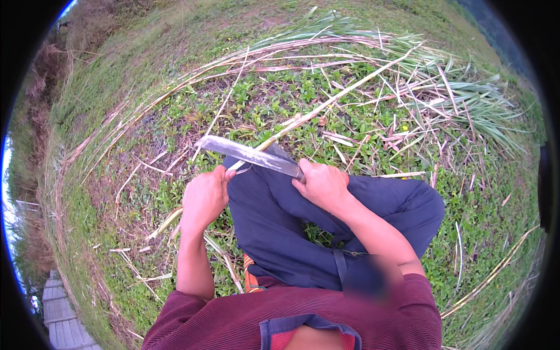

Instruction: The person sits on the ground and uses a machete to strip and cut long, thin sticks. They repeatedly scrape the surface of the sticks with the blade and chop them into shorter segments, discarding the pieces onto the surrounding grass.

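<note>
My left hand point(205, 197) is closed around a long pale plant stalk point(326, 105). The stalk slants from the lower left, through the hand, up to the leafy pile at the upper right. My right hand point(322, 183) grips the handle of a machete point(249, 154), whose broad, worn metal blade points left. The blade lies across the stalk just beyond my left fingers; whether its edge bites into the stalk I cannot tell. Both hands are over my bent knees in dark trousers point(274, 216). The machete's handle is mostly hidden in my right fist.
Long cut stalks point(233, 58) lie in an arc on the grass ahead, with green leafy ends point(478, 111) at the right. Stripped pieces and dry scraps point(350, 139) litter the weeds around me. Grey slatted boards point(61, 312) show at the lower left.
</note>
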`<act>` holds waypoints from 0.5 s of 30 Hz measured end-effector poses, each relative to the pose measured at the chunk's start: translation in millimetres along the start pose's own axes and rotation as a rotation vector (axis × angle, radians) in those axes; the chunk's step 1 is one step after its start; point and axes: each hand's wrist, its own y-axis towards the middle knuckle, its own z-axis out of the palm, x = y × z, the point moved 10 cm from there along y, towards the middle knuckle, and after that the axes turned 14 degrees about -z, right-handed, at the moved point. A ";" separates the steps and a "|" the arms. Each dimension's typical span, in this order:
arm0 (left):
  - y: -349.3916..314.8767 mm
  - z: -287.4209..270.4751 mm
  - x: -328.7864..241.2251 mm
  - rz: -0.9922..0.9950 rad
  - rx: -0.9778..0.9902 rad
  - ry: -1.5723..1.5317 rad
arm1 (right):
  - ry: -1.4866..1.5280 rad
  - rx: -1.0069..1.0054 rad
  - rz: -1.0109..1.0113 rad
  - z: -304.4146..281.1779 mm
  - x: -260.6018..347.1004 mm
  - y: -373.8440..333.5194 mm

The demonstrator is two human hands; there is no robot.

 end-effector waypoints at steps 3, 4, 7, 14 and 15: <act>1.8 1.0 4.2 -0.032 0.073 -0.042 | -0.068 -0.073 0.090 -2.2 -38.4 -1.2; 2.1 1.9 11.2 -0.043 0.091 -0.055 | 0.000 -0.154 0.208 -6.3 -81.7 -5.5; 2.2 5.7 12.9 -0.055 0.131 -0.102 | -0.022 -0.209 0.473 -26.0 -197.4 -26.7; 7.2 8.9 17.0 -0.081 0.129 -0.148 | -0.026 0.032 0.122 -5.0 -53.2 -4.0; 7.6 8.7 23.2 -0.114 0.162 -0.162 | -0.053 0.020 0.129 -6.9 -56.0 -1.9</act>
